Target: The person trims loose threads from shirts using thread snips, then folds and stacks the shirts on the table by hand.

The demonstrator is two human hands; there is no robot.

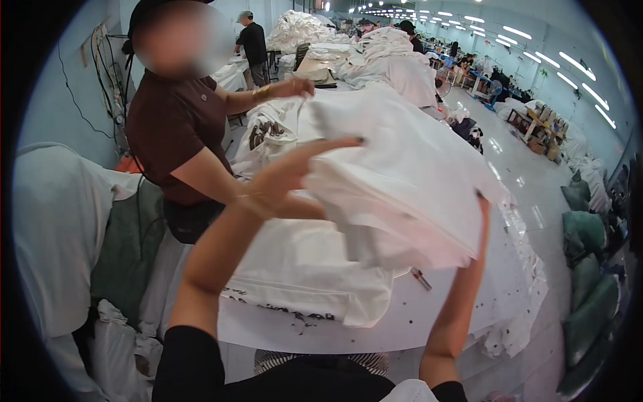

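Observation:
A white cloth (408, 174) is raised above the table, partly blurred by motion. My left hand (291, 167) is at the cloth's left edge, its index finger stretched out and its thumb apart; whether it grips the fabric is unclear. At the right edge of the cloth is my right hand (481, 221), mostly hidden behind the fabric, with one fingertip showing on it. Below lies a folded white garment (301, 261) with dark printing along its near edge. A small tool (421, 279) rests on the white tabletop (375, 335), right of the garment.
A co-worker in a maroon shirt (174, 127) stands at the table's left side, one arm reaching over the cloth pile. White fabric heaps (395, 60) cover the far table. Green sacks (589, 295) lie along the right floor; draped white cloth (60, 221) is at left.

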